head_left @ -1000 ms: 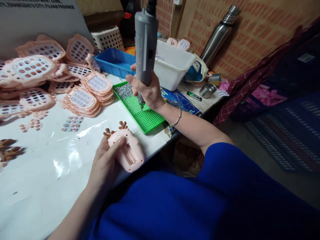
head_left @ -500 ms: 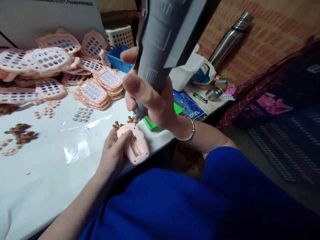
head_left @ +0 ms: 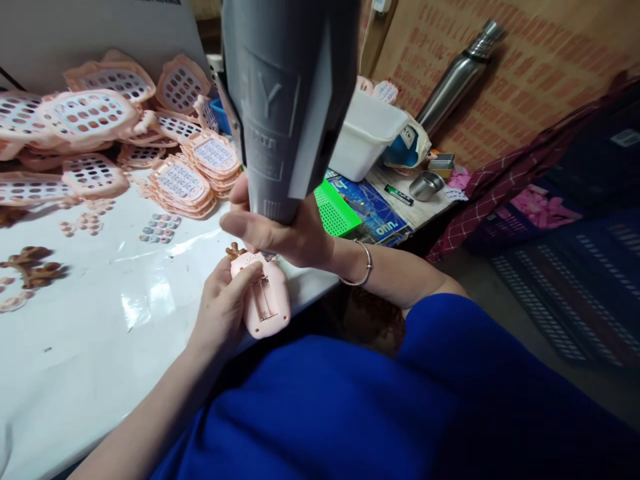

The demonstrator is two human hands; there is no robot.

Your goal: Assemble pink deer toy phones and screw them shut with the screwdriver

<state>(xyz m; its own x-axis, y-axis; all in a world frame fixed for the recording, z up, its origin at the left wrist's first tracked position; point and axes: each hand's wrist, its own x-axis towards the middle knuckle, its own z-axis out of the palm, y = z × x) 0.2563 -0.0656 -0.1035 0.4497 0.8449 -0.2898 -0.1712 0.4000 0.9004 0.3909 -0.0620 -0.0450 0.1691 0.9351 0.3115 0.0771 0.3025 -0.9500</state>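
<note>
My left hand (head_left: 223, 297) is closed on a pink plastic toy phone (head_left: 270, 300), thumb pressed on its back. The toy's back faces up, with a bare battery compartment and screw holes in the corners. A brown antler piece (head_left: 235, 250) sticks out of its top edge. My right hand (head_left: 295, 237) wraps round a grey electric screwdriver (head_left: 280, 120) held upright over the toy. Its lower end is at the toy's top corner; the hand hides most of the tip, so contact is not clear.
Pink perforated shells (head_left: 90, 117) and stacked keypad panels (head_left: 180, 180) lie at the back left. Loose button pieces (head_left: 159, 228) and brown antlers (head_left: 35, 267) are on the white table (head_left: 100, 373). Right of my hand are a green perforated tray (head_left: 335, 210), white bin (head_left: 365, 133) and steel bottle (head_left: 457, 80).
The screwdriver and my right hand have moved left and down, and the tool stands more upright. My left hand and the toy phone have shifted slightly, the toy turning a little.
</note>
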